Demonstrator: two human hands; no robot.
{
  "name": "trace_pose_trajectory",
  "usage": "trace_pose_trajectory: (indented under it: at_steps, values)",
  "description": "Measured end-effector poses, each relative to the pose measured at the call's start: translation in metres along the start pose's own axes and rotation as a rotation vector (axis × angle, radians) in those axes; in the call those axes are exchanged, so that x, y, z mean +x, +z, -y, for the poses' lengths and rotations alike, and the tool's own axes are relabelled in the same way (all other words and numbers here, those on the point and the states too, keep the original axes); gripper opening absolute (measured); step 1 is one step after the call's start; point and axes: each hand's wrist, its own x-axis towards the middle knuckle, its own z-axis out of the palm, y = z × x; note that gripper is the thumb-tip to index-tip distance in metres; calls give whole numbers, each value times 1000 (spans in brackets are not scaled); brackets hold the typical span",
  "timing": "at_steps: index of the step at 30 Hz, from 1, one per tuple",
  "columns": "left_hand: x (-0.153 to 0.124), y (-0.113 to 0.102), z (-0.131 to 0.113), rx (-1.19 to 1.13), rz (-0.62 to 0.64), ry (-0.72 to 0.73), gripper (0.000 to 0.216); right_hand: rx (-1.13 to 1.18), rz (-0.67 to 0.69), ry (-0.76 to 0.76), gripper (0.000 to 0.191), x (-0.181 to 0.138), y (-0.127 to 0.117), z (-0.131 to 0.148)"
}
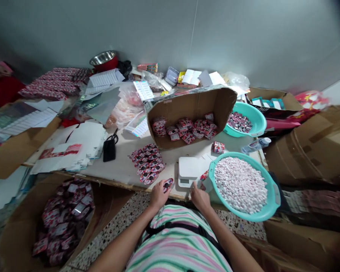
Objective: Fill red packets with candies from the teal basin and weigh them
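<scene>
My left hand is closed on a small red-and-pink printed packet with a dark round spot, at the table's front edge. Just beyond it, several similar packets lie in overlapping rows. A white digital kitchen scale stands to the right, its platform bare. My right hand is at the scale's front right corner, index finger stretched toward it; whether it touches is unclear. Beside that hand lies a red printed piece, partly hidden by a turquoise basin heaped with small white-and-pink pieces.
Behind the scale, a cardboard box on its side holds several packets. Another turquoise basin contains dark round pieces. A clear bottle lies between the basins. White card sheets and a black pouch lie leftward. Another person's hand shows far left.
</scene>
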Motion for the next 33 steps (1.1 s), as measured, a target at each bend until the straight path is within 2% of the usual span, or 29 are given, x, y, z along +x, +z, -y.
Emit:
trace_pose_trajectory:
  at_steps: [6,13,19,30,33]
  values:
    - [3,-2,-8,-10,21,-24,34,24,11,15,54,-6,2,-2]
    - [3,0,-4,-14,31,-12,34,39,21,17,55,-6,3,-2]
    - [5,0,-2,-38,1,-2,34,52,-16,53,56,-3,2,-3]
    - [4,0,-1,-30,-10,16,33,55,-84,18,55,-1,8,-6]
    - [5,0,-2,-22,3,8,33,55,-127,-3,49,-3,11,-9]
